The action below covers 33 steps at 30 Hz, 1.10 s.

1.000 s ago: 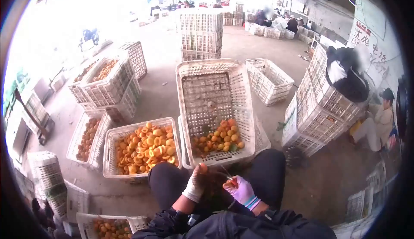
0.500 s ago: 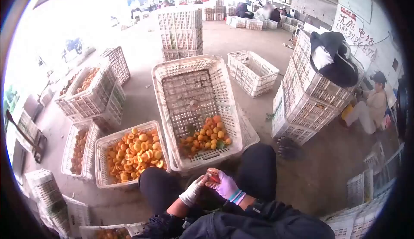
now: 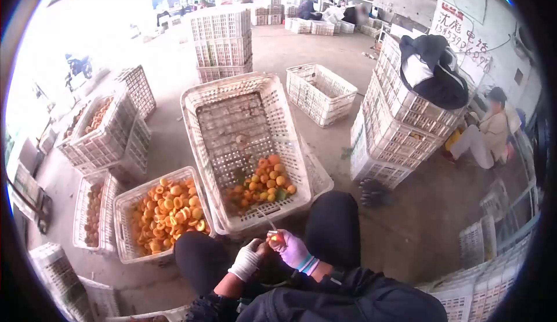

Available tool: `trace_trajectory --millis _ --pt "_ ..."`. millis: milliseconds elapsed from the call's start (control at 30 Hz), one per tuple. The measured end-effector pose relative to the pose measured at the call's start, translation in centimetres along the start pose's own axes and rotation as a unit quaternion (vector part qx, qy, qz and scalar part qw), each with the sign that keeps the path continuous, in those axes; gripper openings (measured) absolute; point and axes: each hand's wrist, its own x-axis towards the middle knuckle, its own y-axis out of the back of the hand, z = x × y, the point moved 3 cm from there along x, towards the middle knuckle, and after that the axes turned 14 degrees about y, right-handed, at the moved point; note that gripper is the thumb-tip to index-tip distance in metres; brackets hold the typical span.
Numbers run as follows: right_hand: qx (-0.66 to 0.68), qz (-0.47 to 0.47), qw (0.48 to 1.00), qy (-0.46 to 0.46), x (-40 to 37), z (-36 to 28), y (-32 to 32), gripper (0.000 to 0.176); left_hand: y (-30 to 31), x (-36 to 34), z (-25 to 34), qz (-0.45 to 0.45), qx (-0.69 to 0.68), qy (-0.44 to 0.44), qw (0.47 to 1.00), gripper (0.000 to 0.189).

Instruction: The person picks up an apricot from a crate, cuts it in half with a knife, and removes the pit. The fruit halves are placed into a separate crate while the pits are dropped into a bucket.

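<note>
My right hand [image 3: 296, 251], in a purple glove, is closed around a small knife [image 3: 267, 220]. Its thin blade points up and away over the near rim of the tilted crate, and something orange-red shows at the fingers. Right beside it, my left hand [image 3: 247, 261] in a white glove has its fingers curled in, their contents hidden. In front of my knees, a large white plastic crate [image 3: 193, 148] leans toward me with whole apricots [image 3: 268, 178] and some leaves at its lower end. Halved apricots [image 3: 168, 211] fill a second crate [image 3: 123, 235] to the left.
Stacked crates [image 3: 400, 124] with dark clothing [image 3: 435, 69] on top stand at the right. A lone crate [image 3: 322, 98] and another stack [image 3: 223, 43] are beyond. More fruit crates [image 3: 96, 206] sit at the left. A person [image 3: 487, 130] sits at far right; others work in back.
The knife blade now shows, pointing up from my right hand. My hands have drawn slightly apart, the left lower. The whole view has shifted, so the surroundings appear further left.
</note>
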Motion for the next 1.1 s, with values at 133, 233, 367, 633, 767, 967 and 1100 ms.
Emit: trace_trajectory --millis 133,233,367,633,767,967,1100 --pt "-0.096 -0.038 0.995 0.006 -0.1 0.6 0.1 0.033 0.2 -1.1 0.6 0.046 0.166 -0.131 0.976 0.039" --pt "-0.135 -0.069 0.988 -0.006 -0.1 1.0 0.2 0.038 0.2 1.5 -2.1 0.053 0.090 -0.154 0.982 0.034" --pt "-0.133 -0.116 0.984 0.021 -0.6 2.4 0.5 0.044 0.7 2.1 -2.4 0.020 -0.011 -0.117 0.993 0.029" --pt "-0.178 -0.093 0.979 0.039 -0.5 3.1 0.0 0.038 0.3 1.4 -2.0 -0.173 -0.308 0.012 0.936 0.021" --pt "-0.164 -0.080 0.983 -0.003 -0.2 2.0 -0.3 0.036 0.4 0.6 -1.2 -0.205 -0.344 0.030 0.916 0.028" --pt "0.096 -0.087 0.988 -0.085 -0.2 0.0 -1.0 0.038 -0.4 0.1 -1.2 -0.295 -0.383 0.051 0.874 0.036" --pt "0.187 -0.069 0.977 -0.071 -0.2 -1.3 -0.8 0.037 -0.5 1.3 -2.0 -0.325 -0.338 0.032 0.883 0.037"
